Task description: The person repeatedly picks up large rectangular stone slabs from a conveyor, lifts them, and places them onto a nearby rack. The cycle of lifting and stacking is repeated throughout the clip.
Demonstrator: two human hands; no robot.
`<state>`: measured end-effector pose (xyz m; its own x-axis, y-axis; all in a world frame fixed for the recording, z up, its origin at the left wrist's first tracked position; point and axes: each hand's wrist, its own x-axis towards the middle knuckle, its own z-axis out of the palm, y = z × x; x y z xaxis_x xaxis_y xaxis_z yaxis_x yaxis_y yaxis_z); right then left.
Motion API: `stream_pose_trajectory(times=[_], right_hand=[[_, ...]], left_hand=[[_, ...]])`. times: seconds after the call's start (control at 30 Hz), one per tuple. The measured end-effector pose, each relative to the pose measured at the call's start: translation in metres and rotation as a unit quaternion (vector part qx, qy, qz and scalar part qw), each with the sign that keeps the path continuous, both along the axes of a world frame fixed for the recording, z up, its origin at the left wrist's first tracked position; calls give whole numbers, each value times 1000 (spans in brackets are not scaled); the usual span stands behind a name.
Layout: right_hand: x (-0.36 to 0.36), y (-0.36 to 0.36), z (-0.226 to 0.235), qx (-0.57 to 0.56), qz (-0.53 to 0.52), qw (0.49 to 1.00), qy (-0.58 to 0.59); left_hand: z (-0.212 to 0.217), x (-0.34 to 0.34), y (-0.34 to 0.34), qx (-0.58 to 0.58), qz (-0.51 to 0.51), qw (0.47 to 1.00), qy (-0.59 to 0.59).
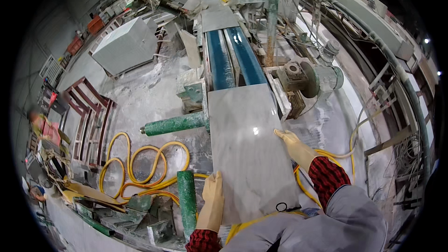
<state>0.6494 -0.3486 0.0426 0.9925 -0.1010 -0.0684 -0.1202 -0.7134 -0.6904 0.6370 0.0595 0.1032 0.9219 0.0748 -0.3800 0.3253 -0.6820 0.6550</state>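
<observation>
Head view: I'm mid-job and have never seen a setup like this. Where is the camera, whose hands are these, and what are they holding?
There is no robot here. The one picture comes from a wide fisheye camera on a person's head, looking down, so straight edges bend near the rim. Picture left is the person's left.

The left hand and right hand, both in pale gloves, hold a grey slab by its two long edges. How the fingers sit underneath is hidden.

The slab's far end meets two blue belts; farther along them lies another slab. To the right of the belts is a motor. On the floor at left, a yellow hose lies in loops.
</observation>
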Motion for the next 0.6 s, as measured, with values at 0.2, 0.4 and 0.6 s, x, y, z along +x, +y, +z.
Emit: stream_pose_trajectory(times=[0.2, 0.4, 0.6], right_hand=[[-19, 50, 117, 491, -208, 808, 251], [-133, 24, 52, 388, -60, 865, 313], [-101, 38, 76, 428, -150, 827, 333]], left_hand=[[25, 46, -6, -28, -1, 996, 85], [-28, 40, 42, -310, -14, 918, 248], [-14, 9, 52, -290, 18, 901, 323]])
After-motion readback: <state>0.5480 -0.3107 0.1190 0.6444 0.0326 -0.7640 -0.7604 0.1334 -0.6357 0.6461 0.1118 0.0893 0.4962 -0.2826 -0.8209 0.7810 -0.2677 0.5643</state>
